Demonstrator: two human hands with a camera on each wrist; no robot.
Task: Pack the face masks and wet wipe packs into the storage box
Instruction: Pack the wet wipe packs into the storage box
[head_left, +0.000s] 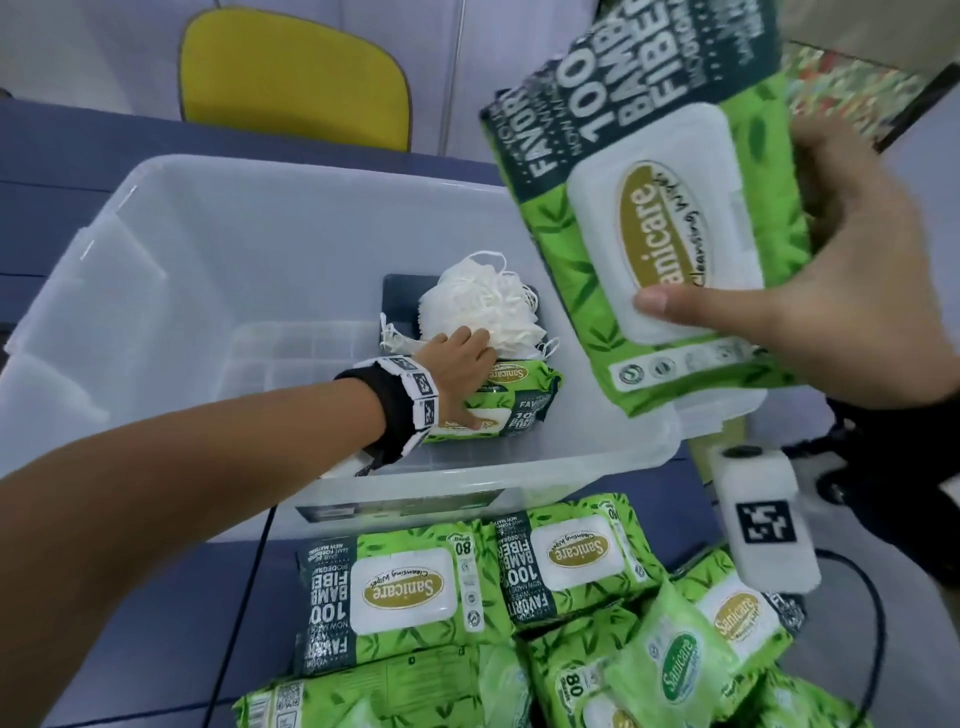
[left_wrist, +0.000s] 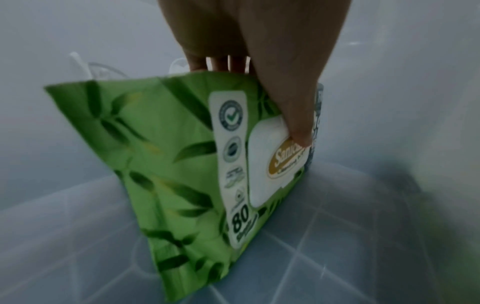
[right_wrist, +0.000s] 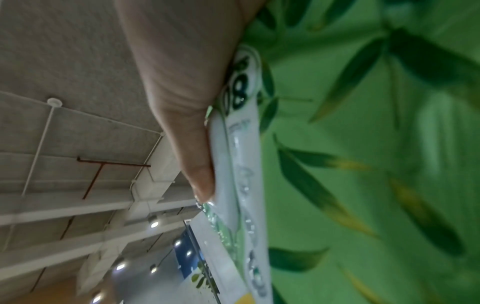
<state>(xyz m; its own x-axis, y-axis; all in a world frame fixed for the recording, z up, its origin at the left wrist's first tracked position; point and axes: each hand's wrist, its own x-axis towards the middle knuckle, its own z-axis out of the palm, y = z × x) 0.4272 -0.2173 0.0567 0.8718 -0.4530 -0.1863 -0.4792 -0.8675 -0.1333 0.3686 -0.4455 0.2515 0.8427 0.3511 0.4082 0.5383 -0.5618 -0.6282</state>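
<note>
A clear plastic storage box (head_left: 156, 249) stands on the blue table. Inside it at the right, my left hand (head_left: 462, 358) grips a green wet wipe pack (head_left: 514, 400) set on edge, thumb on its white lid (left_wrist: 270, 164) and fingers (left_wrist: 221, 63) over the top. White face masks (head_left: 483, 301) are bunched just behind that pack. My right hand (head_left: 810, 296) holds a second green wipe pack (head_left: 649, 208) in the air above the box's right rim, thumb (right_wrist: 187, 102) pressed on its front.
Several more green wipe packs (head_left: 405, 587) lie heaped on the table in front of the box. A white tagged device (head_left: 763, 525) with cables sits at the right. A yellow chair (head_left: 291, 78) stands behind the table. The left half of the box floor shows bare.
</note>
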